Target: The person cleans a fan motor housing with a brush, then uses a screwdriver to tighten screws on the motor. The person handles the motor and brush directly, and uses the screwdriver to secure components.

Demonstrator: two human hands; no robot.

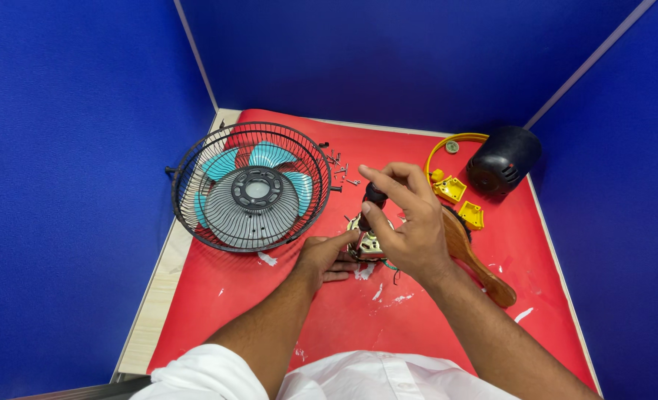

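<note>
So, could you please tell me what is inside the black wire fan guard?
Inside the wire fan guard lie light blue fan blades behind a round grey hub. The lower blades are mostly covered by the dense ribs.

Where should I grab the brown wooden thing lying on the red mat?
Probably by the rounded near end of the long brown wooden piece, coming from the right side. That end lies bare on the red mat, while its far end is tucked behind the right hand and sits close to the yellow plastic blocks.
</note>
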